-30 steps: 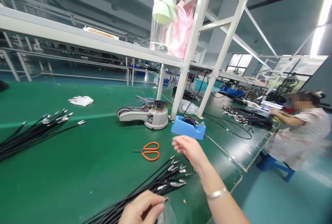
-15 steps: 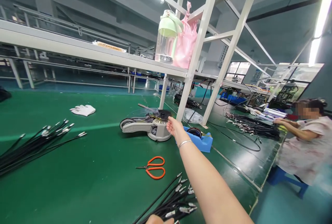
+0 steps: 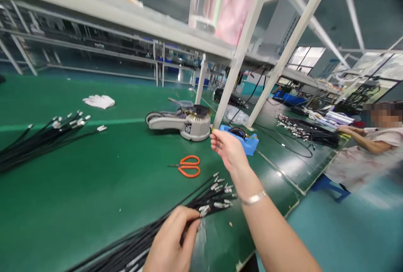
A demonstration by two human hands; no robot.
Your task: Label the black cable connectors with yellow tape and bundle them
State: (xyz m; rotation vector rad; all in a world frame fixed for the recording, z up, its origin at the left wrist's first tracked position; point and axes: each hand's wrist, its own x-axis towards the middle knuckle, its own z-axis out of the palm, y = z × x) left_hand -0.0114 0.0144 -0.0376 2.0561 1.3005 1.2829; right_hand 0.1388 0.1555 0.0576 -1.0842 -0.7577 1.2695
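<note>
My left hand (image 3: 174, 236) is closed at the front of the table, thumb and forefinger pinching a black cable by its metal connector (image 3: 205, 210). Beneath and beside it a bundle of black cables (image 3: 147, 228) lies with silvery ends pointing right. My right hand (image 3: 229, 150) is raised with its fingertips pinched on a small yellowish piece of tape, mostly hidden by the fingers. Just left of those fingertips stands a grey round tape dispenser (image 3: 195, 127). A blue tape holder (image 3: 251, 144) with a dark roll is behind the right hand. Orange-handled scissors (image 3: 189, 166) lie between dispenser and bundle.
A second cable bundle (image 3: 37, 137) and a white glove (image 3: 99, 101) lie on the green table at left. White posts (image 3: 234, 68) carry a shelf with a pink bag (image 3: 234, 7). At right, a co-worker (image 3: 365, 150) sits by more cables (image 3: 310, 131).
My right hand has drawn back from the grey dispenser, towards me. My left hand has come further into view, onto a cable end. The camera view has tilted down.
</note>
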